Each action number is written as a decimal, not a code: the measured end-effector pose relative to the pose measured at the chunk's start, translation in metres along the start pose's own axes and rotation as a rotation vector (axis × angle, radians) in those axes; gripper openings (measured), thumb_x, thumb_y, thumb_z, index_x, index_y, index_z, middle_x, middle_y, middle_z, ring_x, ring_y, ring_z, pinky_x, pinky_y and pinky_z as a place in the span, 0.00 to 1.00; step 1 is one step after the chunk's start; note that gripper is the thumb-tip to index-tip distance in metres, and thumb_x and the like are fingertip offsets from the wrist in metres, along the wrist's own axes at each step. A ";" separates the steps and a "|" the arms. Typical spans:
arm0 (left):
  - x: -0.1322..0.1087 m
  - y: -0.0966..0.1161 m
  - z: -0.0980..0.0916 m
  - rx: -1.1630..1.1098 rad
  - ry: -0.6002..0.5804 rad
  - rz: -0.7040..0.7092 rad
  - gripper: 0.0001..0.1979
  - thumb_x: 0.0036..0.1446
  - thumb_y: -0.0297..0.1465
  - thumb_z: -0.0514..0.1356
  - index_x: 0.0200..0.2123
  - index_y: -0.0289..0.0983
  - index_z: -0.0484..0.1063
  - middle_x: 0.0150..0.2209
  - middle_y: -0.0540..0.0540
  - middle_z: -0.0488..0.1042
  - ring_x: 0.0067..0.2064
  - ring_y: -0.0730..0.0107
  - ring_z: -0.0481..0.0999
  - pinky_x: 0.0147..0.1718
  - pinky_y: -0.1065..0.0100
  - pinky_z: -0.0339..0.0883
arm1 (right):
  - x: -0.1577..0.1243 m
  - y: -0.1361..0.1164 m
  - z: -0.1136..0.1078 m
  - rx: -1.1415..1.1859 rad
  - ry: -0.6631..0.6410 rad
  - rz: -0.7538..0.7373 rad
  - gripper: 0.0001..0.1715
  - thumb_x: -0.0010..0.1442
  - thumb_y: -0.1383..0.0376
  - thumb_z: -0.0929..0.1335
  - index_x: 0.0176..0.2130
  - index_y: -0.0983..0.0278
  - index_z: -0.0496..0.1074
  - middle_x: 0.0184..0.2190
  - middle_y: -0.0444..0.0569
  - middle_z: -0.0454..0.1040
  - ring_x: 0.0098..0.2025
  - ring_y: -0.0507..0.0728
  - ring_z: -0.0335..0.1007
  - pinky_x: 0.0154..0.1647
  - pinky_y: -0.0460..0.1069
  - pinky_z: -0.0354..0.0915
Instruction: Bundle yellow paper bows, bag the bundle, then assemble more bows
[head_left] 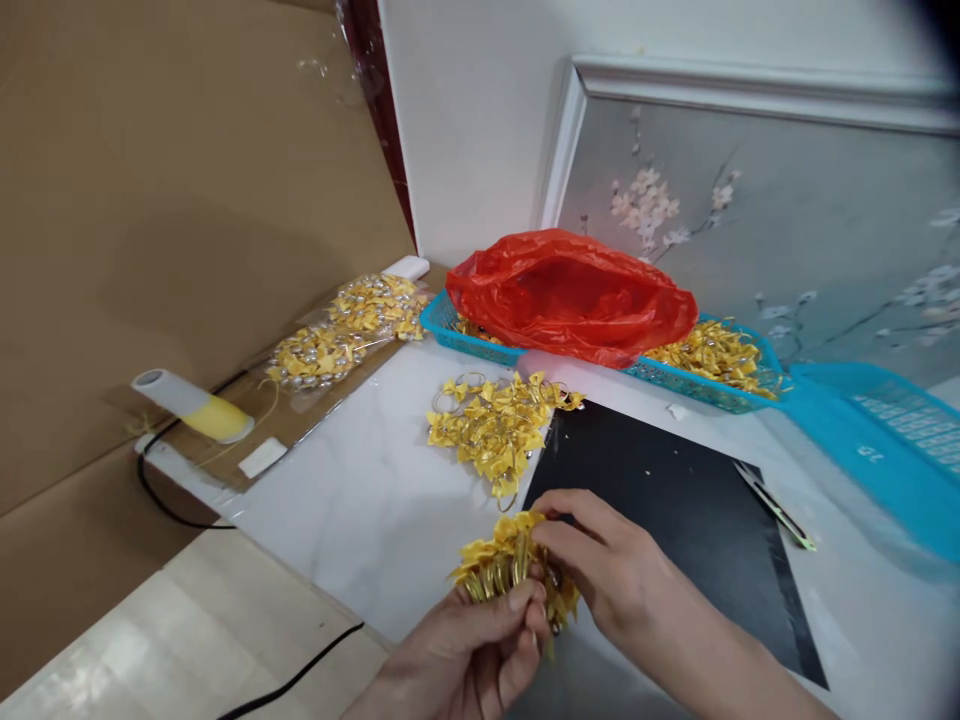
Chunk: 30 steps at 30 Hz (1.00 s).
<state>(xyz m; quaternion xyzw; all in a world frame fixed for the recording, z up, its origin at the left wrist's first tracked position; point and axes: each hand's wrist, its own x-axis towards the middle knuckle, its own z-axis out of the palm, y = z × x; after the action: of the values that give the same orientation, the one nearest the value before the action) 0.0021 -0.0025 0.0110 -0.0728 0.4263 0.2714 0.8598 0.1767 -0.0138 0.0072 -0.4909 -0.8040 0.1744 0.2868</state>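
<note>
My left hand (480,640) is closed around a bunch of gold loops (495,575) with yellow ribbon-like flower pieces, its thumb pressing on the loops. At the upper right of that bunch, my right hand (600,555) pinches a yellow piece between thumb and fingers. What exactly sits between these fingertips is partly hidden. Just beyond my hands, a pile of similar yellow pieces on thin loops (487,425) lies on the white tabletop (337,490). A black mat (637,470) is spread under and beyond my right hand.
Behind the pile, a red plastic bag (570,300) rests over a blue basket (472,345) of yellow pieces. Tweezers (776,508) lie at the mat's right edge, near a blue lid-like tray (877,450). At left are bagged beaded pieces (319,355), a white-yellow cylinder (195,405) and a black cable (292,680).
</note>
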 end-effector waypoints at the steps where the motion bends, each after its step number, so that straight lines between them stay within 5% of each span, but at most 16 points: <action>1: 0.000 0.000 -0.001 0.001 -0.016 -0.005 0.07 0.54 0.13 0.59 0.28 0.22 0.76 0.24 0.41 0.77 0.23 0.72 0.79 0.23 0.77 0.75 | 0.002 -0.001 -0.001 0.011 -0.014 0.003 0.15 0.62 0.76 0.60 0.40 0.64 0.73 0.45 0.53 0.71 0.43 0.57 0.70 0.41 0.50 0.71; 8: -0.001 0.003 -0.005 0.000 -0.066 -0.007 0.03 0.52 0.15 0.63 0.30 0.24 0.76 0.27 0.42 0.77 0.23 0.75 0.78 0.22 0.79 0.74 | 0.024 0.023 -0.026 0.298 -0.187 0.120 0.12 0.60 0.71 0.66 0.41 0.58 0.76 0.43 0.45 0.76 0.43 0.52 0.73 0.44 0.45 0.69; 14: -0.006 0.007 -0.008 0.021 -0.045 0.089 0.03 0.51 0.18 0.65 0.32 0.25 0.76 0.29 0.43 0.77 0.23 0.78 0.77 0.23 0.79 0.74 | 0.073 0.107 -0.028 0.088 0.178 0.581 0.07 0.60 0.64 0.67 0.37 0.65 0.75 0.29 0.46 0.76 0.32 0.56 0.73 0.38 0.50 0.67; 18: -0.007 0.009 -0.011 0.013 -0.062 0.081 0.03 0.48 0.18 0.67 0.28 0.26 0.76 0.27 0.45 0.76 0.22 0.78 0.76 0.21 0.80 0.73 | 0.099 0.135 -0.015 0.135 0.182 0.754 0.13 0.64 0.59 0.66 0.37 0.68 0.71 0.31 0.44 0.73 0.29 0.51 0.70 0.31 0.48 0.69; 23: -0.006 0.010 -0.012 0.003 -0.052 0.103 0.04 0.47 0.19 0.68 0.28 0.27 0.76 0.27 0.45 0.76 0.22 0.78 0.75 0.21 0.80 0.73 | 0.098 0.123 -0.013 0.328 0.167 0.727 0.14 0.64 0.58 0.66 0.35 0.67 0.69 0.25 0.40 0.67 0.22 0.47 0.62 0.22 0.43 0.61; 30: 0.000 0.009 -0.006 0.046 -0.045 0.070 0.02 0.51 0.19 0.66 0.29 0.27 0.75 0.27 0.46 0.75 0.22 0.80 0.73 0.20 0.81 0.71 | 0.067 0.089 -0.048 0.444 0.214 0.583 0.24 0.52 0.46 0.69 0.30 0.65 0.70 0.20 0.38 0.58 0.21 0.48 0.52 0.21 0.45 0.50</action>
<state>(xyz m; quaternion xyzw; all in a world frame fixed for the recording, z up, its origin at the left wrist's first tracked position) -0.0070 0.0029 0.0083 -0.0319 0.4152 0.2932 0.8606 0.2446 0.0867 0.0141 -0.6403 -0.5390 0.3662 0.4068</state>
